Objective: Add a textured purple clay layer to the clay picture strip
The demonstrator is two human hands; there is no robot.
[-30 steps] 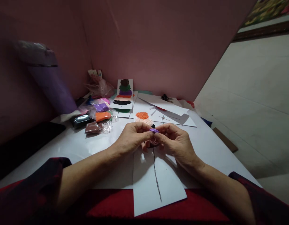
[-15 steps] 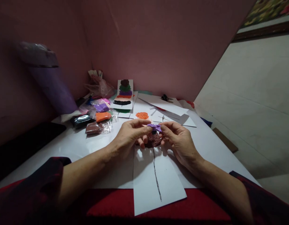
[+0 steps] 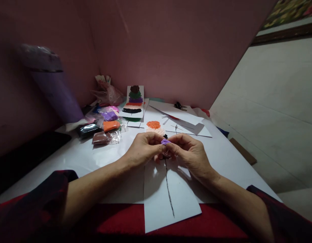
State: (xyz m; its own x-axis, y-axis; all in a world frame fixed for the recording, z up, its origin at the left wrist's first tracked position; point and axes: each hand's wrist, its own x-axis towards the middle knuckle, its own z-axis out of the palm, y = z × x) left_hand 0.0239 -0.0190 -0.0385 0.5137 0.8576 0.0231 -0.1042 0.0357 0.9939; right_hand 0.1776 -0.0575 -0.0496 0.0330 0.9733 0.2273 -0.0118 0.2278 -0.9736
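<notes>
A small folded piece of purple modelling clay point(image 3: 165, 142) is pinched between the fingertips of my left hand point(image 3: 147, 146) and my right hand point(image 3: 188, 150), which nearly meet. Both are closed on it, just above a white sheet point(image 3: 158, 199). Down that sheet runs a thin dark line of clay like a stem. At the top of the line is textured brown clay point(image 3: 167, 155), mostly covered by my fingers. Beyond my hands show a black bit, a pale peach patch point(image 3: 157, 131) and an orange patch point(image 3: 153, 124) of clay.
Clear packets of clay lie at the left, among them an orange packet point(image 3: 111, 126) and a brown packet point(image 3: 102, 137). A card with striped clay colours point(image 3: 135, 108) stands behind. Scissors point(image 3: 180, 106) and papers point(image 3: 176, 113) lie at the back; a purple bottle point(image 3: 56, 91) stands far left.
My hands have come closer together and slightly lower. The purple clay, stretched out between them before, is now bunched or folded smaller. More of the peach patch shows behind.
</notes>
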